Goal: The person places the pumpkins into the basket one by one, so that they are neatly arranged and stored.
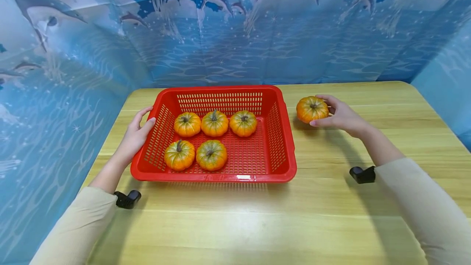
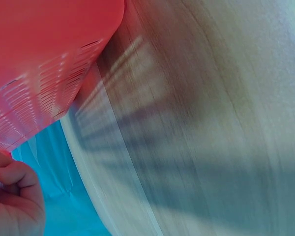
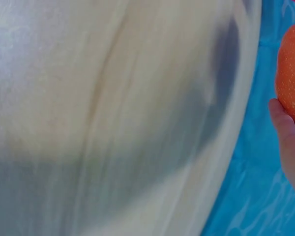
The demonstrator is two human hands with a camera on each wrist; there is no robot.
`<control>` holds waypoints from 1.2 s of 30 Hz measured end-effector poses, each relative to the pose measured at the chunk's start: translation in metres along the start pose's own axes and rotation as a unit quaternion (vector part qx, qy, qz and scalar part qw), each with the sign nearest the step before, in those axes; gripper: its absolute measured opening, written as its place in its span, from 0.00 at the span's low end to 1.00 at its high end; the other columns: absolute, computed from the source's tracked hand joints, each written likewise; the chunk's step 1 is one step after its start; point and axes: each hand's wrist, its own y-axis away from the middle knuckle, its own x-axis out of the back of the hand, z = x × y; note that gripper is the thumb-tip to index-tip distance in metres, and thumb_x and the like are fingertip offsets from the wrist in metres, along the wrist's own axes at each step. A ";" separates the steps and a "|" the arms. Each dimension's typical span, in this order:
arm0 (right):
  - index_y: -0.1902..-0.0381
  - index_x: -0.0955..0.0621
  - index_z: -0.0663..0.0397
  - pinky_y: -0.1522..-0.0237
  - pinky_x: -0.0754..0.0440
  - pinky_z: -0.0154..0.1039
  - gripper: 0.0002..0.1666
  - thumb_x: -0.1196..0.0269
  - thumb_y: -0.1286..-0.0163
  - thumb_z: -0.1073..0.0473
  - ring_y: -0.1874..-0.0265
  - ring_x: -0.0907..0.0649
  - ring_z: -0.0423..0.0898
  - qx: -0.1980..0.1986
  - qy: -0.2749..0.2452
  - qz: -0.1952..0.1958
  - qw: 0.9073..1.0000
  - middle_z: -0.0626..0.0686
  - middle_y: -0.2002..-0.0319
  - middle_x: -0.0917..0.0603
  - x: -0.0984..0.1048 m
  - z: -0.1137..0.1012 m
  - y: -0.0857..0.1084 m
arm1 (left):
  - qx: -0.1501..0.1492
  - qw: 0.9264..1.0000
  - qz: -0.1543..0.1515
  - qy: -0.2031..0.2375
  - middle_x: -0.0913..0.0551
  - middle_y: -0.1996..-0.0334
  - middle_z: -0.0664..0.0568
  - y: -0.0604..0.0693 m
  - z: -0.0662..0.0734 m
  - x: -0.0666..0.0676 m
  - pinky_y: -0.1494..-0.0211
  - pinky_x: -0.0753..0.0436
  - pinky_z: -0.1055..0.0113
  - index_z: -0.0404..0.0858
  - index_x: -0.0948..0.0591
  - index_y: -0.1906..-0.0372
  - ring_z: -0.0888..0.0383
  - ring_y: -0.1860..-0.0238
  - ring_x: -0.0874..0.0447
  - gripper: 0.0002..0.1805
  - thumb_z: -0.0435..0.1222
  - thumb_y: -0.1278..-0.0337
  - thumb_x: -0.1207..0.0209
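Observation:
My right hand [image 1: 342,115] grips a small orange pumpkin [image 1: 312,109] from its right side, thumb in front and fingers behind. This pumpkin hangs over the table to the right of a red plastic basket [image 1: 217,177], with its shadow below. At the basket's left end, my left hand [image 1: 133,137] holds the rim. Inside lie several like pumpkins [image 1: 214,123], three along the back and two in front at the left. The left wrist view shows the basket's slotted wall [image 2: 49,83] and curled fingers beside it. The held pumpkin [image 3: 291,73] is cut off in the right wrist view.
A pale wooden table [image 1: 228,224] lies under everything. Blue cloth [image 1: 228,52] printed with dolphins rises behind the table and along both sides. Black wrist devices [image 1: 127,199] sit at both sleeve cuffs.

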 end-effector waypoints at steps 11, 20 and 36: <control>0.28 0.47 0.53 0.57 0.21 0.30 0.50 0.32 0.43 0.65 0.47 0.30 0.47 0.022 -0.024 -0.024 0.999 0.57 0.38 0.37 0.002 -0.034 0.012 | -0.003 1.000 -0.001 0.002 0.30 0.49 0.33 0.000 0.001 0.000 0.65 0.16 0.63 0.48 0.51 0.27 0.59 0.66 0.17 0.32 0.48 0.30 0.57; 0.29 0.45 0.53 0.55 0.22 0.30 0.48 0.33 0.43 0.67 0.47 0.29 0.45 0.046 -0.025 -0.043 0.998 0.56 0.39 0.37 -0.004 -0.055 0.018 | -0.002 1.000 0.000 -0.006 0.30 0.48 0.34 0.000 0.000 0.000 0.64 0.16 0.63 0.48 0.51 0.27 0.60 0.66 0.17 0.32 0.49 0.30 0.57; 0.30 0.44 0.55 0.51 0.23 0.30 0.49 0.32 0.45 0.70 0.43 0.30 0.47 0.086 -0.041 -0.081 0.992 0.54 0.37 0.36 -0.022 -0.076 0.019 | -0.009 1.000 0.003 -0.007 0.29 0.48 0.33 -0.002 -0.005 -0.001 0.65 0.16 0.63 0.49 0.51 0.27 0.60 0.66 0.17 0.32 0.49 0.31 0.57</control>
